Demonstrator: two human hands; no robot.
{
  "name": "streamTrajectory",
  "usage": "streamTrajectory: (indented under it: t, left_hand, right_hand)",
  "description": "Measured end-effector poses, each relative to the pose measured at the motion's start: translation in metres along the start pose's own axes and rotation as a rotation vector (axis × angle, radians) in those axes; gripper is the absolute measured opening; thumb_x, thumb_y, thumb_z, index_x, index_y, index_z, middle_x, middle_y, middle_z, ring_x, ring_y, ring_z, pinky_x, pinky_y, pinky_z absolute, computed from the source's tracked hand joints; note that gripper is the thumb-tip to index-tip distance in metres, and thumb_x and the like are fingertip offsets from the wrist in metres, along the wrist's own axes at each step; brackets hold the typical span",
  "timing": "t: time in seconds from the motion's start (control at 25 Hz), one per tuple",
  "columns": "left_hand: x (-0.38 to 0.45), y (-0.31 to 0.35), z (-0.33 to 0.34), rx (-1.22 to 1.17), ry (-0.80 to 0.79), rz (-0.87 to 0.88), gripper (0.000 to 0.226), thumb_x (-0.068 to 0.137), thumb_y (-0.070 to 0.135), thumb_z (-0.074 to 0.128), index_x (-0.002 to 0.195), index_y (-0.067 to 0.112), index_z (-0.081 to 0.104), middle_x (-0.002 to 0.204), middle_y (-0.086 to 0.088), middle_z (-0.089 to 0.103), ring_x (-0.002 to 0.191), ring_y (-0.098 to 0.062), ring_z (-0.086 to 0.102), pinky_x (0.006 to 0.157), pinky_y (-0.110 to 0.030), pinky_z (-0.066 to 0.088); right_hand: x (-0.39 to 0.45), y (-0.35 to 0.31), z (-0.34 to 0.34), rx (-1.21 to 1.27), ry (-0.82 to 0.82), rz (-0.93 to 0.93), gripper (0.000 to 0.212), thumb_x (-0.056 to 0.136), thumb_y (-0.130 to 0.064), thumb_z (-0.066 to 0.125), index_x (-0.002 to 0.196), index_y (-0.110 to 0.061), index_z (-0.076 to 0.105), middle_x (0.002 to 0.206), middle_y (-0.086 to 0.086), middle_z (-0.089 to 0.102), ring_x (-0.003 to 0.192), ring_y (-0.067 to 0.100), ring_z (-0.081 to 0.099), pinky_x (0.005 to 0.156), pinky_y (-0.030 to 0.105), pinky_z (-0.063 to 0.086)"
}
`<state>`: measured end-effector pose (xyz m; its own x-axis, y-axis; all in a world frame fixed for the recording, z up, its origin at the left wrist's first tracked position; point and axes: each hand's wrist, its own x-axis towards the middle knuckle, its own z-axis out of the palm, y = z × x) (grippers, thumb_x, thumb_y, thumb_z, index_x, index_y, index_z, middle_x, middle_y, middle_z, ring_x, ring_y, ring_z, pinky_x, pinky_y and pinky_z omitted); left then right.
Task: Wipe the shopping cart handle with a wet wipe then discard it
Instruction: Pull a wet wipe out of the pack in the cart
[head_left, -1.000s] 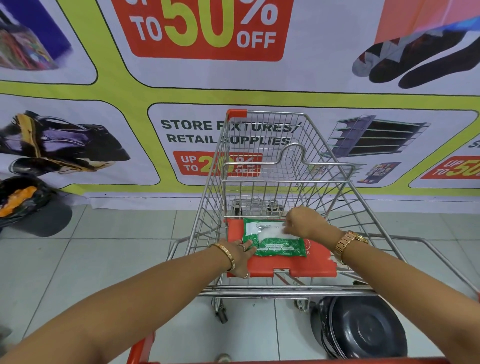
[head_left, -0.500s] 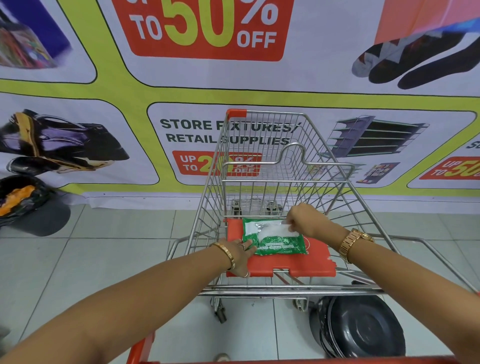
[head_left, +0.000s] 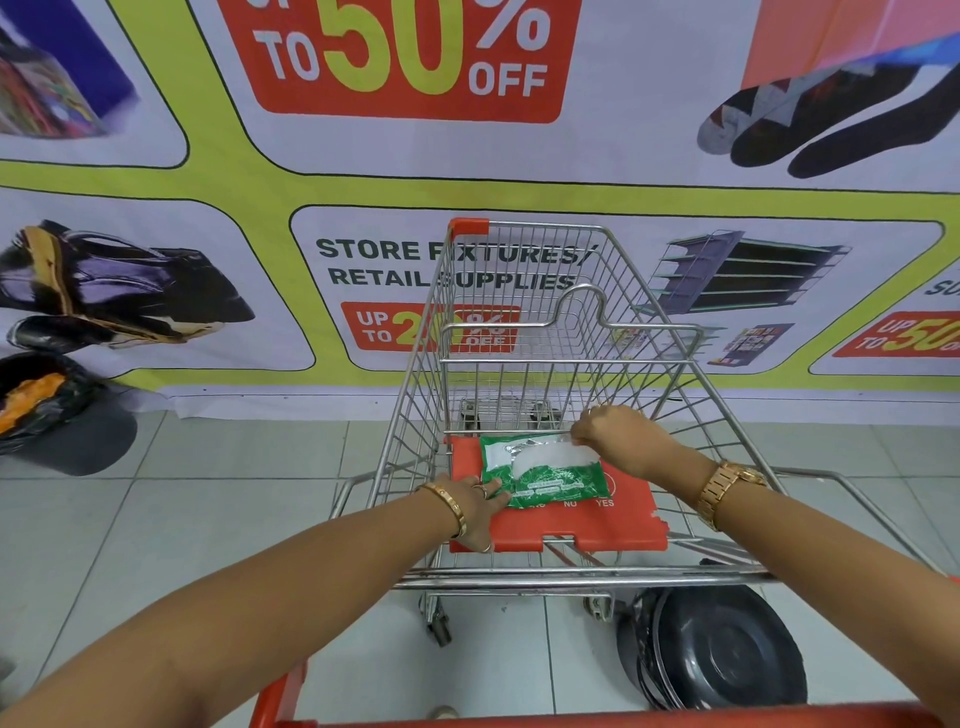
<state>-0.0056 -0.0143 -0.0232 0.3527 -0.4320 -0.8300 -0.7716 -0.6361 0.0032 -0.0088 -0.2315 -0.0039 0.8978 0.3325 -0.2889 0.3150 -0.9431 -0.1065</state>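
A green pack of wet wipes (head_left: 545, 475) lies on the red child-seat flap (head_left: 597, 525) inside a metal shopping cart (head_left: 519, 338). My left hand (head_left: 478, 506) presses the pack's left edge, fingers flat. My right hand (head_left: 605, 431) pinches a white wipe (head_left: 553, 457) at the pack's top opening, lifting it to the right. The red cart handle (head_left: 623, 719) runs along the bottom edge of the view, near me, with nothing on it.
A black lidded bin (head_left: 722, 649) stands on the tiled floor under the cart's right side. Another black bin with an orange item (head_left: 47, 415) sits at far left against the wall. A large printed sale banner (head_left: 415, 62) covers the wall behind the cart.
My right hand has moved up and slightly right, drawing more white wipe out of the pack. My left hand stays on the pack's left edge.
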Motion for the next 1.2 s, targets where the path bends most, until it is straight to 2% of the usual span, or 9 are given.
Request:
streamTrajectory:
  t: [0.12, 0.24, 0.32, 0.48, 0.68, 0.84, 0.92, 1.08, 1.2]
  left_hand:
    - [-0.001, 0.0, -0.001, 0.008, 0.009, 0.0, 0.073, 0.091, 0.044, 0.038, 0.145, 0.024, -0.006, 0.158, 0.002, -0.009, 0.144, -0.027, 0.0, 0.116, -0.056, 0.015]
    - [0.0, 0.0, -0.001, 0.018, 0.006, -0.005, 0.072, 0.091, 0.044, 0.038, 0.145, 0.025, -0.006, 0.158, 0.003, -0.009, 0.144, -0.027, 0.0, 0.115, -0.056, 0.016]
    - [0.001, -0.001, -0.001, 0.03, 0.0, -0.008, 0.071, 0.091, 0.044, 0.037, 0.145, 0.026, -0.005, 0.158, 0.003, -0.009, 0.145, -0.027, 0.0, 0.115, -0.056, 0.016]
    - [0.002, 0.0, -0.002, 0.052, -0.001, -0.007, 0.07, 0.091, 0.046, 0.037, 0.145, 0.026, -0.003, 0.158, 0.004, -0.008, 0.145, -0.027, 0.0, 0.115, -0.057, 0.017]
    - [0.003, 0.0, -0.001, 0.053, 0.007, -0.007, 0.07, 0.091, 0.046, 0.037, 0.145, 0.026, -0.003, 0.158, 0.003, -0.007, 0.144, -0.027, 0.001, 0.114, -0.057, 0.018]
    - [0.002, 0.001, -0.002, 0.039, 0.009, -0.01, 0.07, 0.091, 0.046, 0.037, 0.145, 0.025, -0.003, 0.158, 0.003, -0.007, 0.145, -0.027, 0.001, 0.115, -0.057, 0.016]
    - [0.003, 0.001, -0.001, 0.04, 0.009, -0.009, 0.07, 0.091, 0.046, 0.037, 0.145, 0.026, -0.003, 0.158, 0.003, -0.007, 0.145, -0.027, 0.001, 0.115, -0.058, 0.016]
    - [0.004, 0.0, -0.001, 0.05, 0.01, -0.009, 0.07, 0.091, 0.046, 0.037, 0.145, 0.026, -0.003, 0.158, 0.003, -0.007, 0.144, -0.027, 0.002, 0.114, -0.058, 0.017]
    - [0.004, 0.001, 0.0, 0.053, 0.013, -0.01, 0.071, 0.091, 0.046, 0.037, 0.145, 0.026, -0.003, 0.158, 0.003, -0.007, 0.144, -0.027, 0.002, 0.114, -0.058, 0.017]
  right_hand:
    - [-0.005, -0.007, -0.006, -0.184, -0.019, -0.147, 0.032, 0.084, 0.01, 0.044, 0.113, -0.001, 0.053, 0.106, 0.017, 0.062, 0.101, 0.032, 0.056, 0.083, 0.041, 0.05]
    - [-0.007, -0.009, -0.014, -0.222, 0.116, -0.258, 0.022, 0.076, 0.009, 0.056, 0.096, 0.0, 0.059, 0.087, 0.018, 0.065, 0.084, 0.034, 0.061, 0.061, 0.041, 0.054]
    - [-0.007, -0.015, -0.018, -0.087, 0.165, -0.229, 0.01, 0.088, -0.008, 0.05, 0.094, -0.002, 0.056, 0.09, 0.016, 0.06, 0.084, 0.031, 0.056, 0.064, 0.042, 0.051]
    - [-0.002, -0.02, -0.029, 0.231, 0.145, -0.021, 0.031, 0.097, -0.032, 0.032, 0.078, -0.011, 0.045, 0.07, 0.004, 0.048, 0.068, 0.024, 0.045, 0.064, 0.036, 0.038]
    - [0.008, -0.022, -0.037, 0.576, 0.163, 0.132, 0.041, 0.087, -0.03, 0.058, 0.053, -0.014, 0.041, 0.047, -0.002, 0.037, 0.045, 0.014, 0.039, 0.047, 0.028, 0.034]
    - [0.007, -0.014, -0.04, 0.896, -0.002, 0.242, 0.009, 0.073, -0.008, 0.074, 0.072, -0.014, 0.066, 0.069, 0.012, 0.063, 0.053, 0.018, 0.062, 0.054, 0.032, 0.058]
    - [0.005, -0.011, -0.045, 0.972, -0.023, 0.227, 0.015, 0.074, 0.0, 0.071, 0.087, -0.007, 0.069, 0.08, 0.02, 0.066, 0.059, 0.02, 0.064, 0.053, 0.026, 0.059]
    - [0.0, -0.022, -0.067, 0.922, 0.191, 0.182, 0.009, 0.076, -0.007, 0.071, 0.075, -0.016, 0.071, 0.078, 0.023, 0.069, 0.058, 0.017, 0.059, 0.053, 0.023, 0.052]
    - [-0.005, -0.036, -0.079, 0.851, 0.378, 0.117, 0.01, 0.074, -0.019, 0.074, 0.067, -0.014, 0.068, 0.068, 0.005, 0.066, 0.061, 0.011, 0.055, 0.059, 0.021, 0.046]
